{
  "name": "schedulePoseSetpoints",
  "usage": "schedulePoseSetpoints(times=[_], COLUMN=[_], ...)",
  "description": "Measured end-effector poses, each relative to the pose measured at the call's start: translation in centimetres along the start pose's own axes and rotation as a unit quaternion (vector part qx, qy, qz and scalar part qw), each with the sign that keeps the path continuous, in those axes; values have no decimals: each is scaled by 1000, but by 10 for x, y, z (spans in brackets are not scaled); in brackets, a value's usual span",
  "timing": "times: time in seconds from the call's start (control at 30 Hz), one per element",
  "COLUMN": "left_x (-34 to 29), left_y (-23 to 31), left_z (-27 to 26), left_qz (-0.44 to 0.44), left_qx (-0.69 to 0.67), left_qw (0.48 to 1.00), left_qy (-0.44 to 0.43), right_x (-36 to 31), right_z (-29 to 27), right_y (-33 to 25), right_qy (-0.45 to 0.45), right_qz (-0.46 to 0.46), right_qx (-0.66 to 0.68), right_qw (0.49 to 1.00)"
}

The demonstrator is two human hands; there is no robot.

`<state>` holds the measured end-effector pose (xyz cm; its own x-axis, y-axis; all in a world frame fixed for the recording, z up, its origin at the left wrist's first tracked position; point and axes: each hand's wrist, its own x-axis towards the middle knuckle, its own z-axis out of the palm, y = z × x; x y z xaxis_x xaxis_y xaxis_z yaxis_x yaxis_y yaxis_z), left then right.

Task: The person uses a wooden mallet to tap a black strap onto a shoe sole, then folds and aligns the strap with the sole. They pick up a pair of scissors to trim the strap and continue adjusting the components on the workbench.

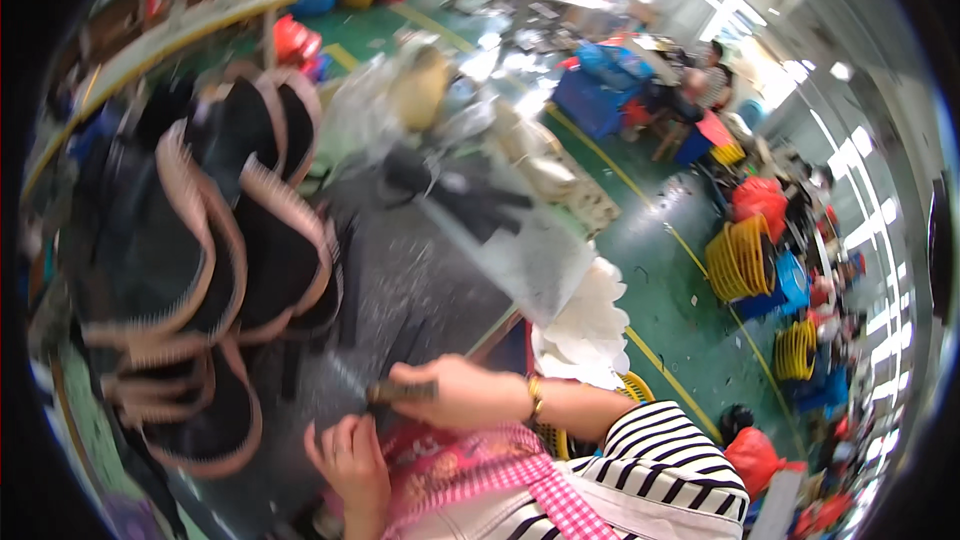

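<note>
My right hand (465,392) is closed around a short, dark brownish handle (402,392); a faint pale streak runs from its tip, too blurred to tell what it is. Just below and to the left, close to the tool's tip, my left hand (355,470) has its fingers bent and apart, with nothing visible in them. Both hands are at the near edge of a dark worktable (385,270). Stacked on its left side are several curved black pieces (140,240) with pinkish-tan edges. Thin black strips (405,340) lie on the tabletop beyond my hands.
Farther back on the table are a bundle of black strips (460,195), a clear plastic sheet (525,250) and crumpled plastic bags (370,105). White scalloped material (585,325) hangs by the right edge. Yellow baskets (740,258) and a seated person (712,80) are across the green floor.
</note>
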<state>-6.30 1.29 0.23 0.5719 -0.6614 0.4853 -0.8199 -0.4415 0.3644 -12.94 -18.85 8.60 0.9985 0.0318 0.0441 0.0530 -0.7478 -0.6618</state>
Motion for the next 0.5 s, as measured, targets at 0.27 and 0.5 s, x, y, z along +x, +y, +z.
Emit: schedulePoseSetpoints(times=[0.27,0.5], left_x=[-2,-2], left_y=[-4,1], left_z=[-4,-3], left_qz=[2,1], left_qx=[1,9], left_qw=[1000,1000], left_qy=[-11,-1], right_x=[0,14], right_z=[7,-1], right_y=[-1,-15], right_qy=[4,-29], right_qz=[56,-7], right_qx=[-30,-43], right_qw=[998,999])
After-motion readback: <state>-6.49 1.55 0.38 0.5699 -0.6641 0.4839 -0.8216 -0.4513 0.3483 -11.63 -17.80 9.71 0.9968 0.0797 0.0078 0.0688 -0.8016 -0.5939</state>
